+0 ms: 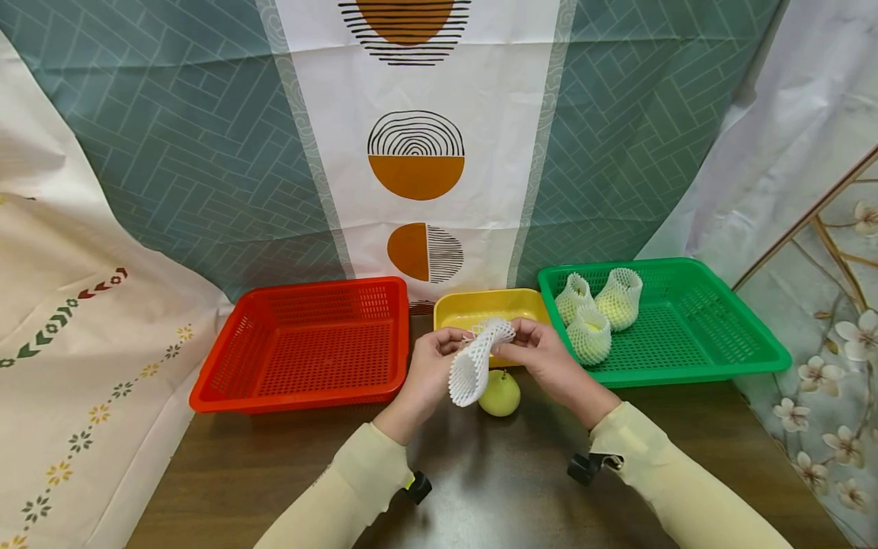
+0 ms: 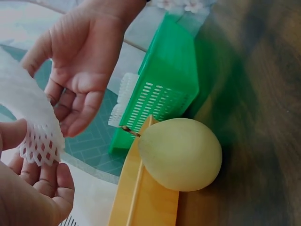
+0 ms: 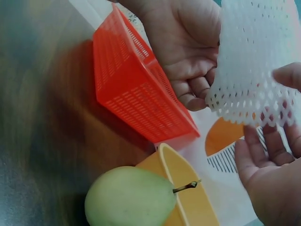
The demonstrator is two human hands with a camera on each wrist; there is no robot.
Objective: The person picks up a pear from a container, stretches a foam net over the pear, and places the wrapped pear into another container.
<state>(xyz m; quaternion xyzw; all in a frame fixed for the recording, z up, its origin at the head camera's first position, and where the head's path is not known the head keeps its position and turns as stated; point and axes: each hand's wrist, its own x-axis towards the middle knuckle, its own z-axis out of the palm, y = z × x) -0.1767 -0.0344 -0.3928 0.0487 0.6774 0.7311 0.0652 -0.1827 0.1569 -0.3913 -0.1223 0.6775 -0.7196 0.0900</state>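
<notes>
A white foam fruit net hangs between both hands above the table, its wide mouth facing down and to the left. My left hand pinches one side of it between thumb and fingers. From the other side my right hand grips it, the thumb lying on the mesh and the fingers beneath. Just below the hands, a bare yellow-green pear stands on the table, stem up, in front of the yellow basket. The left wrist view shows the pear apart from the net.
A red basket stands to the left with nothing seen inside. The green basket on the right holds three net-covered pears at its left end. Patterned cloth hangs behind the dark wooden table.
</notes>
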